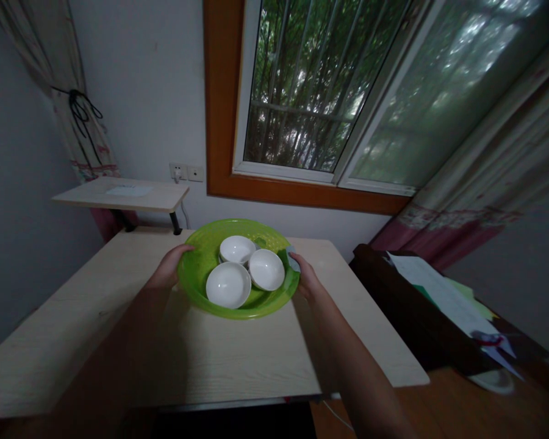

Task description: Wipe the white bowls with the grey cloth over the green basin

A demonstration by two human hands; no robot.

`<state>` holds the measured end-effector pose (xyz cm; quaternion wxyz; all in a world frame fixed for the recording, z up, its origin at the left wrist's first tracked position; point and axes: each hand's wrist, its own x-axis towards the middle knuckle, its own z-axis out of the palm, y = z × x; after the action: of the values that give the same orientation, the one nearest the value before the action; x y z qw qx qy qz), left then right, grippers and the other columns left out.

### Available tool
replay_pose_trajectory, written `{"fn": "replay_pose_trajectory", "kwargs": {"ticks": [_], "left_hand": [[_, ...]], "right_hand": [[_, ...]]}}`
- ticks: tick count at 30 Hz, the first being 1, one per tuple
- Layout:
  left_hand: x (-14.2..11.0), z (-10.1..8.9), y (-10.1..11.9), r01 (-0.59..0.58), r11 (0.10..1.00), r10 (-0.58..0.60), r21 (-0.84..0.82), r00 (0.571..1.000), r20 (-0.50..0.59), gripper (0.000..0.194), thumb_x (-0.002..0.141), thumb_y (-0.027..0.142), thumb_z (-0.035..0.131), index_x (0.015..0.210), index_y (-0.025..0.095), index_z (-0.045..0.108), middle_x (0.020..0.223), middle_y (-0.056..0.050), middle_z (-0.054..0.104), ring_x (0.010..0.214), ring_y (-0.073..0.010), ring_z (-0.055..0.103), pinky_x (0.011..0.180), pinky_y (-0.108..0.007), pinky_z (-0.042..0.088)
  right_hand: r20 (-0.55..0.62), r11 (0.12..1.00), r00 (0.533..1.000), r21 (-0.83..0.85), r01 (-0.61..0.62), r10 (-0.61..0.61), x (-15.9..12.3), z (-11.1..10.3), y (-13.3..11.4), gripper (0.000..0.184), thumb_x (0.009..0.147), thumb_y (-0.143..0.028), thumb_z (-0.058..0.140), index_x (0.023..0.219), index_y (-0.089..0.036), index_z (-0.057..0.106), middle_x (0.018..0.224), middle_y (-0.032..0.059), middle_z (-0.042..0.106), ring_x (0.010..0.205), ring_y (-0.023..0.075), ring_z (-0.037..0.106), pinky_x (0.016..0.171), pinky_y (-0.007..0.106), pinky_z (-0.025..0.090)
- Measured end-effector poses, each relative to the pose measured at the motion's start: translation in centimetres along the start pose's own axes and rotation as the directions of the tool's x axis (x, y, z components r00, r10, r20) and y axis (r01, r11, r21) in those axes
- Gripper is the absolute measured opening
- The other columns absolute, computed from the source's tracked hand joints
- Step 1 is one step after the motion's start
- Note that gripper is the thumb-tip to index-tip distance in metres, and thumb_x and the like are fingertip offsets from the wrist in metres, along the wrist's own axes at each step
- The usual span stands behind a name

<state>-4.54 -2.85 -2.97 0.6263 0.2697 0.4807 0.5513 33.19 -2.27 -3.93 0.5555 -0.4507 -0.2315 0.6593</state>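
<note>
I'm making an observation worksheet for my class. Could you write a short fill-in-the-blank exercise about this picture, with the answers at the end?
1. The left hand and right hand hold a basin whose colour is ____.
2. The bowls inside the basin are coloured ____.
3. As the picture shows it, the small raised shelf stands to the ____ of the basin.
4. The black cord is tied around a ____.

Missing words: green; white; left; curtain.
</note>
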Motion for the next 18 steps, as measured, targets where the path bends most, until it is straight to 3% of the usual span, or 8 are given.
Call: {"fn": "replay_pose_trajectory", "kwargs": {"ticks": [6, 10, 14, 18], "left_hand": [[-2.8, -0.4, -3.4, -0.157, 0.987, 0.158, 0.024, 0.987, -0.042, 0.051, 0.059, 0.023, 0.083, 0.108, 0.017, 0.071, 0.091, -0.01, 0.08, 0.084, -0.0328, 0.078, 0.07, -0.038, 0.063], [-3.9, -1.1, -5.0, -0.239, 0.97, 0.24, 0.054, 0.971, -0.014, 0.042, 0.062, 0.025, 0.08, 0.102, 0.018, 0.072, 0.086, -0.008, 0.08, 0.073, -0.0281, 0.075, 0.062, -0.034, 0.06], [-3.1, -1.7, -4.2, -0.237, 0.965, 0.239, 0.117, 0.971, -0.005, 0.035, 0.057, 0.02, 0.074, 0.092, 0.017, 0.072, 0.077, -0.005, 0.077, 0.063, -0.0227, 0.07, 0.056, -0.03, 0.056], [-1.4, -2.3, -1.9, -0.182, 0.978, 0.172, 0.103, 0.98, 0.102, 0.042, 0.055, 0.015, 0.071, 0.096, 0.016, 0.073, 0.089, -0.008, 0.08, 0.07, -0.0237, 0.073, 0.062, -0.031, 0.058]], "right_hand": [[-0.033, 1.0, 0.999, -0.003, 0.014, -0.014, -0.4, -0.1, 0.3, 0.027, 0.093, -0.029, 0.063, 0.112, -0.014, 0.076, 0.083, 0.0081, 0.082, 0.074, 0.025, 0.078, 0.08, 0.035, 0.065], [-0.057, 1.0, 0.998, 0.013, 0.016, -0.015, -0.5, -0.2, 0.8, 0.028, 0.094, -0.029, 0.061, 0.111, -0.013, 0.075, 0.085, 0.0086, 0.083, 0.073, 0.023, 0.078, 0.078, 0.032, 0.064], [-0.037, 1.0, 0.999, 0.025, 0.007, -0.006, -0.8, -0.1, 1.0, 0.027, 0.095, -0.03, 0.06, 0.109, -0.014, 0.076, 0.086, 0.0094, 0.083, 0.079, 0.0248, 0.079, 0.081, 0.033, 0.064], [0.008, 0.999, 1.0, 0.041, 0.02, -0.02, -0.7, 0.1, 0.8, 0.027, 0.095, -0.031, 0.061, 0.111, -0.015, 0.077, 0.081, 0.0084, 0.082, 0.082, 0.0275, 0.079, 0.086, 0.037, 0.064]]}}
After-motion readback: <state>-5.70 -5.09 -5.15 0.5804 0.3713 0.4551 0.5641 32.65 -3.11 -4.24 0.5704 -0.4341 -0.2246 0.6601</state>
